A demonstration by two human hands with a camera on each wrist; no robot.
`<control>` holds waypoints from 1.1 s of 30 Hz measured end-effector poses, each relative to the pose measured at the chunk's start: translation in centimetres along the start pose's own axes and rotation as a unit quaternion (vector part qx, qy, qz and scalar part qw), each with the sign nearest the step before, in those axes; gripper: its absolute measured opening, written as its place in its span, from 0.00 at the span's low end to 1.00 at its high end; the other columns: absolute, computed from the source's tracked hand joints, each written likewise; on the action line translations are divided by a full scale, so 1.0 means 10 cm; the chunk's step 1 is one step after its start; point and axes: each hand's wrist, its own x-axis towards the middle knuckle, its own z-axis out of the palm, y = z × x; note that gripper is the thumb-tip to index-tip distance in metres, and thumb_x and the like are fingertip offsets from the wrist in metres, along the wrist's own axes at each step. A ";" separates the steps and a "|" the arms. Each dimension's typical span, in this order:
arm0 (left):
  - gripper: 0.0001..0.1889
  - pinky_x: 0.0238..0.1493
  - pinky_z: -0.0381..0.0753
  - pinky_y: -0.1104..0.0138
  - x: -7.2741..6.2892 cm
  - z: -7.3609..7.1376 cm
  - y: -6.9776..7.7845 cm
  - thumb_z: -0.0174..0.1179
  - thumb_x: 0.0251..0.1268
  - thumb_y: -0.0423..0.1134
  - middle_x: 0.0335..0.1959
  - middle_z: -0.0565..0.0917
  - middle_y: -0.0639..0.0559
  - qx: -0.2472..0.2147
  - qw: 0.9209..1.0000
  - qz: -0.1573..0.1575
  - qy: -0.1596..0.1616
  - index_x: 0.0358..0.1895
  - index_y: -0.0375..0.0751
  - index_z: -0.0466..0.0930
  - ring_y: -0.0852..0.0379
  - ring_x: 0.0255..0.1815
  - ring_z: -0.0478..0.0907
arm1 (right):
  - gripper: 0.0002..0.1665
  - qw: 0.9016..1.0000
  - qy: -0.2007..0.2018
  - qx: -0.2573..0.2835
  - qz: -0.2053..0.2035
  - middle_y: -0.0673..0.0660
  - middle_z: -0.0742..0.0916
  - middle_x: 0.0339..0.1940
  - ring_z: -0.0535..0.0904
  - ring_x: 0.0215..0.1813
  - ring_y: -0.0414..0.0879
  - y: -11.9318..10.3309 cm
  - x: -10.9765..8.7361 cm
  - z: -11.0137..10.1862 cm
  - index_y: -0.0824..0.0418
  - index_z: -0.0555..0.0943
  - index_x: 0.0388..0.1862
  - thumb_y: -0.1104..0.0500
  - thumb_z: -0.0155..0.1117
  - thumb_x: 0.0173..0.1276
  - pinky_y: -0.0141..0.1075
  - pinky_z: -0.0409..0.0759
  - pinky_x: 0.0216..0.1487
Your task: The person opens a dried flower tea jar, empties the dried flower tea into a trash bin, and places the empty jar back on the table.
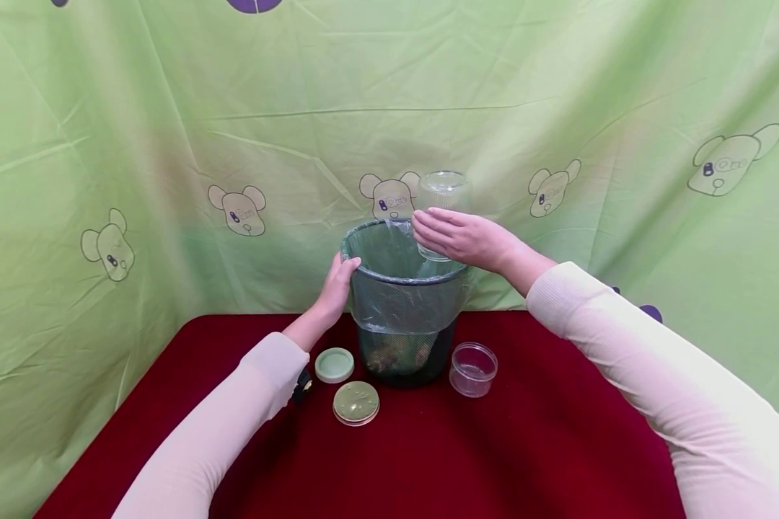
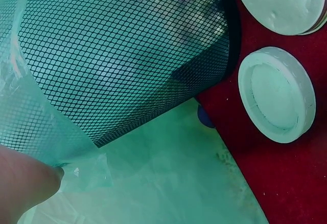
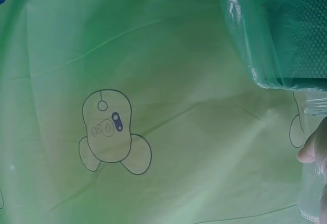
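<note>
My right hand [image 1: 464, 239] holds a clear glass jar [image 1: 444, 189], turned upside down, over the right side of a mesh wastebasket [image 1: 405, 339]. The jar's mouth points down near the basket's rim; no contents can be made out through the glass. A thin clear plastic bag lines the basket and folds over its rim. At the left of that rim, my left hand [image 1: 337, 288] grips the edge, thumb outside. In the left wrist view the thumb [image 2: 28, 180] presses by the bag's folded edge. The right wrist view catches only part of the jar [image 3: 311, 191] and hand.
On the red tablecloth [image 1: 454, 461], a pale green lid [image 1: 334, 365] and a gold metal lid [image 1: 356, 403] lie left of the basket's base. An open clear round container [image 1: 473, 370] stands at its right. A green patterned curtain [image 1: 298, 144] hangs behind.
</note>
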 end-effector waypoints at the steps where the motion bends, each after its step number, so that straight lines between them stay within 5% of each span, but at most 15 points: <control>1: 0.32 0.66 0.55 0.58 0.00 0.00 0.00 0.44 0.66 0.44 0.66 0.62 0.33 0.000 1.000 0.001 0.001 0.69 0.28 0.56 0.49 0.63 0.59 | 0.25 1.000 0.002 0.000 0.000 0.62 0.73 0.68 0.64 0.71 0.53 0.00 0.00 0.00 0.63 0.71 0.67 0.70 0.36 0.76 0.43 0.52 0.73; 7: 0.32 0.67 0.55 0.58 0.00 0.00 0.00 0.44 0.66 0.45 0.67 0.62 0.33 0.002 1.000 -0.004 0.000 0.69 0.29 0.56 0.49 0.63 0.59 | 0.25 1.000 0.015 -0.002 -0.005 0.63 0.74 0.67 0.64 0.71 0.53 0.01 -0.03 0.03 0.63 0.71 0.67 0.70 0.36 0.75 0.43 0.52 0.73; 15: 0.32 0.66 0.56 0.57 0.00 0.00 0.00 0.44 0.66 0.44 0.65 0.63 0.32 0.007 1.000 0.000 0.000 0.68 0.28 0.57 0.48 0.62 0.60 | 0.34 1.000 0.012 -0.012 -0.011 0.61 0.74 0.67 0.65 0.70 0.52 0.00 -0.03 0.04 0.62 0.70 0.67 0.75 0.21 0.73 0.43 0.51 0.73; 23: 0.32 0.65 0.58 0.56 -0.02 0.00 0.00 0.44 0.65 0.47 0.64 0.64 0.35 0.021 1.000 -0.009 0.002 0.69 0.30 0.57 0.48 0.61 0.61 | 0.28 1.000 -0.005 -0.015 -0.020 0.61 0.72 0.69 0.63 0.72 0.52 -0.01 -0.03 0.02 0.61 0.69 0.69 0.70 0.34 0.74 0.43 0.50 0.73; 33: 0.33 0.66 0.56 0.57 0.00 0.00 -0.02 0.44 0.65 0.46 0.66 0.63 0.34 0.017 1.000 -0.007 0.004 0.69 0.30 0.57 0.48 0.63 0.60 | 0.30 1.000 0.001 -0.015 -0.022 0.61 0.72 0.69 0.63 0.71 0.52 -0.03 -0.04 0.02 0.61 0.69 0.68 0.73 0.29 0.74 0.43 0.51 0.73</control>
